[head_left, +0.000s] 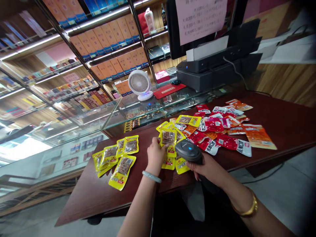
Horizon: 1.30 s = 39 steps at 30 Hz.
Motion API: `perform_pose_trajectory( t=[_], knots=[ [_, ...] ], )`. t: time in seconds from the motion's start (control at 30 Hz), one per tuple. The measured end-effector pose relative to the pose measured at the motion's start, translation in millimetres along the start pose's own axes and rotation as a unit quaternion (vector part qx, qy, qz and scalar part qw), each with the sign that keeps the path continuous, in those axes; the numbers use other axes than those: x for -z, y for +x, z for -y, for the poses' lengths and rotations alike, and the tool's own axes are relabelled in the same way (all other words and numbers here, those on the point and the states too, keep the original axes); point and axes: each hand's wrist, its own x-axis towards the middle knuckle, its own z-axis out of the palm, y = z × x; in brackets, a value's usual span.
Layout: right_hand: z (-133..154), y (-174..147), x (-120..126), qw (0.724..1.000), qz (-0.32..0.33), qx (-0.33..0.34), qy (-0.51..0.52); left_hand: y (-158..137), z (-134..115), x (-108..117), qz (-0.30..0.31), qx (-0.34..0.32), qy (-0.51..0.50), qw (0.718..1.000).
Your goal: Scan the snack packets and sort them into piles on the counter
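Head view: the left hand (155, 154) pinched a yellow snack packet (168, 137) upright at table centre, fingers closed on its lower edge; the right hand (206, 167) was clamped around a barcode scanner (189, 150) at the packet's 4 o'clock. The packet appeared light, limp and slick, best held by a sealed edge. Scanned yellow packets (116, 159) lay at 9 o'clock, red and orange packets (222, 126) crowded 2 o'clock on the table (283, 115).

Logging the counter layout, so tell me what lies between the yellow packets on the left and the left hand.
In the head view, only bare dark wood of the table lies between the left yellow packets and the left hand.
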Motion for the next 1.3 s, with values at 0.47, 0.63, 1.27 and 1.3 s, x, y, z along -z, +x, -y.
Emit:
perform_pose_trajectory(
  t=[0.47, 0.63, 1.27, 1.3],
  knots=[
    [4, 3, -14, 0.999, -0.002, -0.004, -0.042, -31, 41, 21, -0.03, 0.054, -0.12, 0.991],
    [8, 2, -18, 0.999, 0.007, -0.025, -0.047, -44, 115, 61, -0.107, 0.171, -0.046, 0.978],
    [-12, 5, -9, 0.999, 0.019, -0.018, -0.042, -59, 124, 69, -0.184, 0.123, 0.15, 0.964],
    [-13, 5, -7, 0.999, 0.019, -0.013, -0.047, -57, 111, 62, -0.169, 0.102, 0.139, 0.97]
  ],
)
